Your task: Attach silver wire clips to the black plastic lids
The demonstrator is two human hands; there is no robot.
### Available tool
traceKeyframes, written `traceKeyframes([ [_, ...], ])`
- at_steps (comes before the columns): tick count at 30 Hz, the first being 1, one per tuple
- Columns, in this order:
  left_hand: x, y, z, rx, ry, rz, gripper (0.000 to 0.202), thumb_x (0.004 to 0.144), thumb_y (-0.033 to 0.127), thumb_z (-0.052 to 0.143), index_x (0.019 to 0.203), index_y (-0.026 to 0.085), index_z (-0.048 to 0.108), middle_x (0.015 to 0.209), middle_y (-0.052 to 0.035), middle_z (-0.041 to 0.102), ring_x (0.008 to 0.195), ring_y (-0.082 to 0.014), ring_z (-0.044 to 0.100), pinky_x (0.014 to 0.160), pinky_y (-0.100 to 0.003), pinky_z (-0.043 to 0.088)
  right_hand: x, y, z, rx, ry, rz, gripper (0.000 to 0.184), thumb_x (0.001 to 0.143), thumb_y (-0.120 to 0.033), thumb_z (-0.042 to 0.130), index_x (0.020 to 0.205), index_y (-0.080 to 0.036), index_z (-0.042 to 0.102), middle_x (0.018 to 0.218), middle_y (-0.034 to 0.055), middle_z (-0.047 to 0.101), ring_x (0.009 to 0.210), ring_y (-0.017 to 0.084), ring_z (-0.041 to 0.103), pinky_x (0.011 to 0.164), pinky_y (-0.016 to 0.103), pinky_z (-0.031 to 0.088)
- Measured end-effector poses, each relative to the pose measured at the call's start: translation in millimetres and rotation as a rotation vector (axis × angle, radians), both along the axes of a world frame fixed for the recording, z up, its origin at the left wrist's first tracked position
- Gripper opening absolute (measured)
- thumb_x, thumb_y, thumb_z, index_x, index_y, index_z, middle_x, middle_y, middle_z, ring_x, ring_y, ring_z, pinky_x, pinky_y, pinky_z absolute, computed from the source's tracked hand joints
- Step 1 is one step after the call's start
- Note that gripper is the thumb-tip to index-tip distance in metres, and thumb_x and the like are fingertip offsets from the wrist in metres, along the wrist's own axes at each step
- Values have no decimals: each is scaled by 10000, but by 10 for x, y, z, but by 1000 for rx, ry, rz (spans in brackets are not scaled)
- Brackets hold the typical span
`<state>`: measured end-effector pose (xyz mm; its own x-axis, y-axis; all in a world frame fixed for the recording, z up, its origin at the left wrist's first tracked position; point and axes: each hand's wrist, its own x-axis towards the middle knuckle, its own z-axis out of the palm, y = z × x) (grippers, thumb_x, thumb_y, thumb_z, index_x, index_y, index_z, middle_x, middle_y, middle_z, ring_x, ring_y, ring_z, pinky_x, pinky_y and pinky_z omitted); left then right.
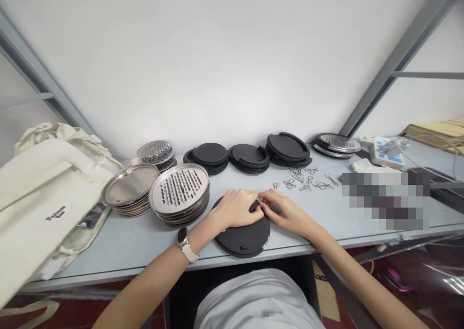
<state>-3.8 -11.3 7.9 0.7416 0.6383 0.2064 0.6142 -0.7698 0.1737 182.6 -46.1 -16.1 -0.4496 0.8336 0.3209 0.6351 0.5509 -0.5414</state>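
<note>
Head view: left hand (pixel 241 208) across the black disc (pixel 248 237) by the bench's (pixel 141 244) front edge, grip unclear; right hand (pixel 282 211) seemingly pinching a small shiny piece (pixel 259 200) there; I judge this fitting, next needing steady pressure.

- Disc (pixel 246 239) is positioned on the table (pixel 152 244), near its front edge.
- Grater-plate stack (pixel 179 188) is set just left of the disc; tray stack (pixel 130 186) is placed farther left, bag (pixel 39 208) beyond that.
- Behind the disc, a row of disc piles (pixel 249 156) is ranged.
- Wire clips (pixel 305 187) are scattered behind and right of the disc.
</note>
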Motion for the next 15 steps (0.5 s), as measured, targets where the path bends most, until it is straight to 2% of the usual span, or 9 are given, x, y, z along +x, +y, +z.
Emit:
traceKeyframes([
  [9, 10, -7, 11, -15, 19, 13, 198, 830, 316, 502, 902, 184, 632, 851, -47, 705, 741, -208, 661, 636, -276, 452, 8, 6, -15, -8, 11, -8, 191, 945, -243, 426, 1064, -198, 569, 839, 56, 588, 784, 195, 570, 734, 336, 484],
  [15, 2, 9, -10, 5, 3, -2, 195, 831, 322, 496, 903, 193, 624, 847, -32, 706, 724, -210, 661, 601, -277, 433, 17, 8, -31, -21, 22, -18, 185, 946, -249, 429, 1079, -199, 547, 863, 57, 580, 792, 190, 575, 749, 329, 481],
])
